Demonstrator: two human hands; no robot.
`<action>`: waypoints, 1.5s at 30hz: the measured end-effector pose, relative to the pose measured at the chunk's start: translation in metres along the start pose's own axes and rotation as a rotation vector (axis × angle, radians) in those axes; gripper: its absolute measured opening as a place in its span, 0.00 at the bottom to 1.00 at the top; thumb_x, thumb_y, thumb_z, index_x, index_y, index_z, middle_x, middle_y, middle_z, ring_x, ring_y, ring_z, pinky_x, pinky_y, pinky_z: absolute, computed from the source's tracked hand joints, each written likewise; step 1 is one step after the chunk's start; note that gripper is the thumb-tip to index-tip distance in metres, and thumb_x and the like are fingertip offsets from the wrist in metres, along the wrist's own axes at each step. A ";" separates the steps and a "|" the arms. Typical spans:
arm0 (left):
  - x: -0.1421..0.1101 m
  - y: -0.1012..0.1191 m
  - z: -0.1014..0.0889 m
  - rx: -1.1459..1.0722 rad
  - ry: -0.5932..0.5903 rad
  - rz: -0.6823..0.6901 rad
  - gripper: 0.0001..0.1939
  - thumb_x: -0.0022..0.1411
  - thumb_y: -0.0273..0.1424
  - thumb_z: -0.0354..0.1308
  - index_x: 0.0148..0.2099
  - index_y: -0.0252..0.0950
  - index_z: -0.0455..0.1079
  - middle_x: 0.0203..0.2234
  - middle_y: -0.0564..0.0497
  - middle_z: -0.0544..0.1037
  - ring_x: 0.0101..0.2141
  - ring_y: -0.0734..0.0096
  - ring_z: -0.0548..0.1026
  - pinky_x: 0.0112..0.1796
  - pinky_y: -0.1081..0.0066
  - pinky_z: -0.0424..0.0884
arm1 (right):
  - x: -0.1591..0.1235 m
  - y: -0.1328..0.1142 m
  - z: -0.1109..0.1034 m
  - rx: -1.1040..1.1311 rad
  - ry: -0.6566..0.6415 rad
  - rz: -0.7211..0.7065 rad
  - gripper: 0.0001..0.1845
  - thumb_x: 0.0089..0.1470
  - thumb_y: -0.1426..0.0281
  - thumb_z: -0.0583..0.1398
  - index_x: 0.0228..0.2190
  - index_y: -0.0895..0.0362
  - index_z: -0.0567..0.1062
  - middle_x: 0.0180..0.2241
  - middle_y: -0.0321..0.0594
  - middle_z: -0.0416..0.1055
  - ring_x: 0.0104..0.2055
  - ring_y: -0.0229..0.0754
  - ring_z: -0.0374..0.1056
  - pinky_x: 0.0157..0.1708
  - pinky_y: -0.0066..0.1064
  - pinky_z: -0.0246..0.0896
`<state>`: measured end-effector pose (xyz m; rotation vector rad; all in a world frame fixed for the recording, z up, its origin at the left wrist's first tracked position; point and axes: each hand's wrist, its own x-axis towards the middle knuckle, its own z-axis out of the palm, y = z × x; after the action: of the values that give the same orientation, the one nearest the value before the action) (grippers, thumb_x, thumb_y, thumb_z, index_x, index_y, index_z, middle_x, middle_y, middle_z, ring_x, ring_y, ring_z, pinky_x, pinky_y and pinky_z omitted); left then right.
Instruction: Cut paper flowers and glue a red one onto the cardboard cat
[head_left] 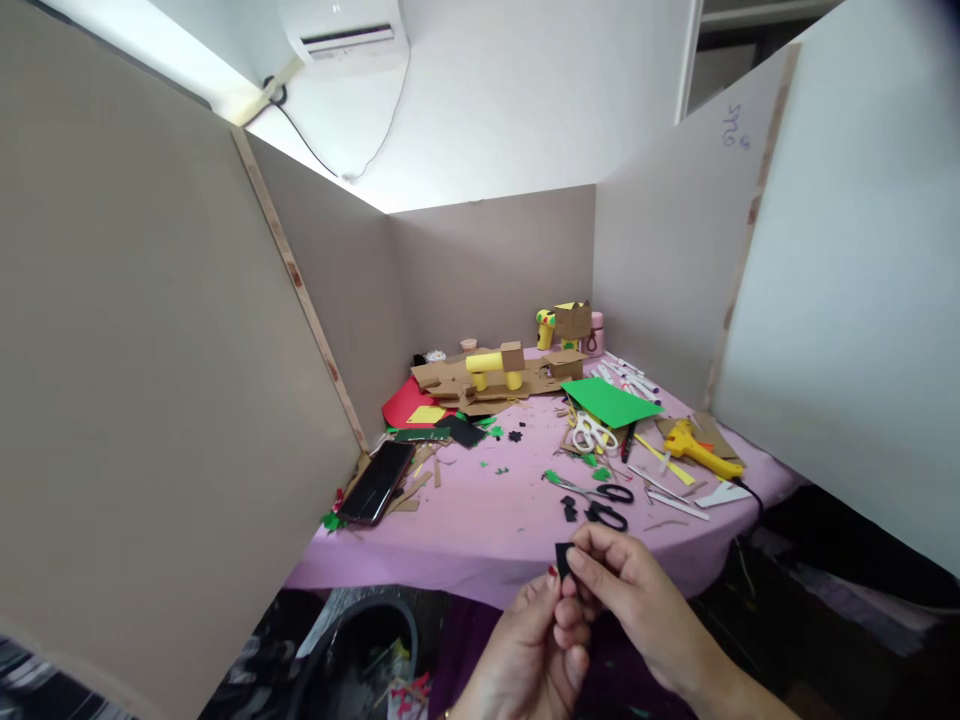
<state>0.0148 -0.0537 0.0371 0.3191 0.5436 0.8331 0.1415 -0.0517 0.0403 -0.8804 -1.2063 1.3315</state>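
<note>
Just in front of the table's near edge, a small piece of black paper (562,558) is pinched by both hands. My left hand (536,635) grips its lower side between thumb and fingers. From the right, my right hand (619,575) holds the other side with thumb and forefinger. Black-handled scissors (600,497) lie on the table just beyond, blades pointing left with green scraps near the tips. Beside them are small black paper cutouts (569,509). The fingers hide part of the black piece.
On the pink-covered table (450,510) are a phone (379,482), a yellow glue gun (701,450), green paper (611,402), white scissors (594,434) and a yellow-and-brown cardboard figure (495,364). Grey partitions (495,265) stand around it. A black bin (409,615) is below.
</note>
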 end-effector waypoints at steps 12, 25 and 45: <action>0.010 -0.005 -0.012 0.915 0.147 0.665 0.21 0.58 0.47 0.53 0.24 0.35 0.64 0.16 0.56 0.64 0.19 0.76 0.62 0.24 0.75 0.58 | 0.001 -0.003 -0.001 -0.255 0.048 -0.047 0.17 0.56 0.59 0.56 0.22 0.56 0.63 0.18 0.27 0.59 0.20 0.34 0.58 0.23 0.26 0.55; 0.009 0.004 -0.004 0.873 0.010 0.536 0.20 0.59 0.47 0.52 0.26 0.35 0.62 0.18 0.57 0.63 0.22 0.75 0.61 0.26 0.74 0.60 | 0.002 -0.004 -0.003 -0.133 0.001 -0.079 0.16 0.55 0.60 0.58 0.23 0.56 0.64 0.19 0.30 0.63 0.20 0.34 0.62 0.22 0.26 0.60; 0.014 0.011 -0.020 0.606 0.025 0.448 0.20 0.51 0.45 0.63 0.26 0.31 0.68 0.16 0.55 0.69 0.17 0.81 0.64 0.22 0.77 0.62 | 0.014 0.008 0.005 0.063 0.020 0.050 0.20 0.56 0.57 0.57 0.21 0.58 0.66 0.15 0.29 0.63 0.18 0.32 0.59 0.20 0.24 0.54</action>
<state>0.0043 -0.0348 0.0214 1.0140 0.7585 1.0918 0.1328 -0.0382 0.0354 -0.8816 -1.1270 1.3905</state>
